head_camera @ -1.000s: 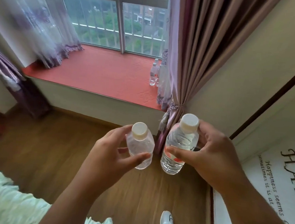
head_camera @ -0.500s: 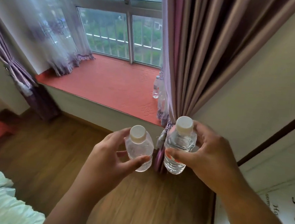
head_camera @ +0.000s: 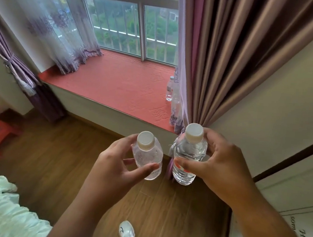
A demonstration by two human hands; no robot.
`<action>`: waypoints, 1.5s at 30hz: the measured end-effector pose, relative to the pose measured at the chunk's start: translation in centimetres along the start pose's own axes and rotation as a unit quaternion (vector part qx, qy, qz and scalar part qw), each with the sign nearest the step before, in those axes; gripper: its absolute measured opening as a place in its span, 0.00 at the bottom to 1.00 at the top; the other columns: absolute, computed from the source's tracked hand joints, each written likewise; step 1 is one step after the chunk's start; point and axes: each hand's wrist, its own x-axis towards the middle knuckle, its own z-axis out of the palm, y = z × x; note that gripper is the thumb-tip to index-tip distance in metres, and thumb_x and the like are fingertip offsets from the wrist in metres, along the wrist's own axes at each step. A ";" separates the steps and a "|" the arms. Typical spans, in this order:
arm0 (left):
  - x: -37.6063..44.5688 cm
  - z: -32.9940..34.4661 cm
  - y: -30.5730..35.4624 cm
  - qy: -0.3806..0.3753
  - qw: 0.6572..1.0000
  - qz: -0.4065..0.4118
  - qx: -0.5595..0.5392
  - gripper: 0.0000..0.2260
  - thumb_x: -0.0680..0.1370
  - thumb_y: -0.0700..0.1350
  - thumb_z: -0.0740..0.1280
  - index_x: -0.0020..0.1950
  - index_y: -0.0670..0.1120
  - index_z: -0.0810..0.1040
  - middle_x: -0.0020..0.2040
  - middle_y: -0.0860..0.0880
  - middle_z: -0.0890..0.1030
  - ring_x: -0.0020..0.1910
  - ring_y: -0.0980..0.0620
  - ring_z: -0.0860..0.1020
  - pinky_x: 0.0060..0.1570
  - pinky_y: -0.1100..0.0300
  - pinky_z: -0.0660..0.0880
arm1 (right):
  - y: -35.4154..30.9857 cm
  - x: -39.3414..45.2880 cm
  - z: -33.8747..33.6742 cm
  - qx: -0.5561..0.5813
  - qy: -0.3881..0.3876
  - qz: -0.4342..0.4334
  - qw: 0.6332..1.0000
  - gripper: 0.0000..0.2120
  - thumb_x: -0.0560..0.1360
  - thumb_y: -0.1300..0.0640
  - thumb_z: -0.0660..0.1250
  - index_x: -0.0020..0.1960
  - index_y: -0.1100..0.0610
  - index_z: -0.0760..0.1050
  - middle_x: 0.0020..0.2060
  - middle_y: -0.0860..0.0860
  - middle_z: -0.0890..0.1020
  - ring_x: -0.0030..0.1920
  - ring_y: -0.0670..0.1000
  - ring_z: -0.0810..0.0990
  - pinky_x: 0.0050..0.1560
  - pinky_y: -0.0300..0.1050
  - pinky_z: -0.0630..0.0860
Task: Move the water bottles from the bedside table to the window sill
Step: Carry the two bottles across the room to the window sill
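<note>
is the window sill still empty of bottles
No, at least one water bottle already stands on the window sill beside the curtain.

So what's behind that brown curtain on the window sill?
One capped water bottle stands on the red sill at the brown curtain edge; anything further behind the fabric is covered.

Beside the brown curtain [head_camera: 233, 55], the sill bottles [head_camera: 170, 89] sit half-veiled by its sheer edge, count unclear past 1, while the white shoe [head_camera: 127, 234] below runs off frame.
</note>
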 end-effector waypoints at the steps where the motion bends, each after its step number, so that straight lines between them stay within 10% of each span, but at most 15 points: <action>1: 0.4 -0.1 -0.4 0.000 1.000 0.000 -0.003 0.36 0.68 0.66 0.76 0.74 0.56 0.72 0.66 0.61 0.77 0.60 0.65 0.78 0.55 0.63 0.81 | -0.2 0.4 0.4 0.001 -0.001 0.003 1.000 0.39 0.59 0.41 0.83 0.67 0.42 0.75 0.54 0.36 0.83 0.53 0.34 0.81 0.51 0.27 0.77; 30: 12.6 -19.9 -18.0 0.050 0.996 -0.070 -0.008 0.37 0.67 0.69 0.74 0.73 0.60 0.71 0.67 0.61 0.76 0.61 0.61 0.78 0.56 0.55 0.82 | -13.1 18.7 21.3 0.073 -0.076 -0.016 0.994 0.33 0.60 0.44 0.84 0.63 0.44 0.77 0.53 0.42 0.85 0.53 0.44 0.85 0.57 0.52 0.81; 45: 23.7 -19.8 -16.4 0.055 0.993 -0.095 0.052 0.36 0.67 0.66 0.76 0.73 0.64 0.69 0.66 0.64 0.76 0.55 0.66 0.79 0.47 0.71 0.77 | -10.0 30.8 20.6 0.095 -0.089 -0.052 0.990 0.32 0.62 0.47 0.84 0.63 0.44 0.77 0.51 0.36 0.85 0.50 0.35 0.83 0.48 0.29 0.77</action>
